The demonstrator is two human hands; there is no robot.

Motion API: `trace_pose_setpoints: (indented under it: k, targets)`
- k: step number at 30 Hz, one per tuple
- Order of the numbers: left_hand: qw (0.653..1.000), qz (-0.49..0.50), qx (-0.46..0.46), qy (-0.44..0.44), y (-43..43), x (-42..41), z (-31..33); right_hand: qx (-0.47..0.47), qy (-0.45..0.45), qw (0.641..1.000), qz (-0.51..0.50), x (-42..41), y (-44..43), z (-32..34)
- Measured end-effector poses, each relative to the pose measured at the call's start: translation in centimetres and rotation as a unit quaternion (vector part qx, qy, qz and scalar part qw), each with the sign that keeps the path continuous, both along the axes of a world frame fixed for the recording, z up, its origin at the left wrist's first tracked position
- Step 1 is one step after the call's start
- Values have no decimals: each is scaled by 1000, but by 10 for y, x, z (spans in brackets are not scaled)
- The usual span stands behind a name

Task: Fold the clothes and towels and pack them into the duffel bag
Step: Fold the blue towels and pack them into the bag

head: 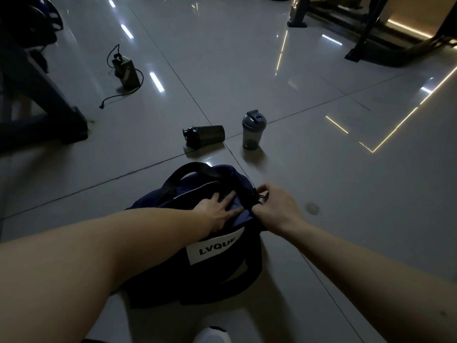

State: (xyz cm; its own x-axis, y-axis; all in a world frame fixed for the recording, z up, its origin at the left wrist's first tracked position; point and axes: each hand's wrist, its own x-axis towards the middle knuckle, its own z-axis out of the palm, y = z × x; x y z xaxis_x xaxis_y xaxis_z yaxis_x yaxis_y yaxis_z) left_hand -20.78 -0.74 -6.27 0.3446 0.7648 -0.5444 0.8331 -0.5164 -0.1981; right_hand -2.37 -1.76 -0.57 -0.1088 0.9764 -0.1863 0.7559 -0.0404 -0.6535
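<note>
A navy duffel bag (217, 271) with a white "LVQUE" label stands on the tiled floor in front of me, its black handle arched over the top. My left hand (217, 209) lies flat with spread fingers on the dark fabric at the bag's top opening. My right hand (274, 206) pinches the bag's right end, where a black zipper pull or cord sits. What lies inside the bag is hidden; no loose clothes or towels show.
A dark shaker bottle (204, 135) lies on its side beyond the bag, and a grey one (252, 129) stands upright beside it. A small olive pouch with a black cord (126, 73) sits far left. Dark equipment frames stand at the left (44, 105) and top right (366, 28).
</note>
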Motion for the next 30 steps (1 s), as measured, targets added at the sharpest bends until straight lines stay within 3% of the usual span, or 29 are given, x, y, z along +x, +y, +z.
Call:
trace_pose_setpoints:
  k: [9,13,15,16,18,22,30]
  targets:
    - [998,21,-29,-56,-11,-11,18,-41,-69,996,46,6,-15,-25]
    - [993,-58,36,-94,-25,-23,39,-23,-115,993,33,3,-8,-30]
    - [972,-136,120,-150,-31,-40,49,2,-132,991,16,-1,4,-26]
    - [963,-128,167,-167,-35,-51,53,6,-141,990,17,-5,9,-25]
    - [960,-38,207,-186,-42,-75,59,-11,-155,988,22,-14,20,-24]
    - [956,205,159,-133,-51,-110,54,-67,-145,987,10,-25,30,-32]
    - [939,326,105,-8,-71,-145,36,12,-190,982,4,-23,46,-9]
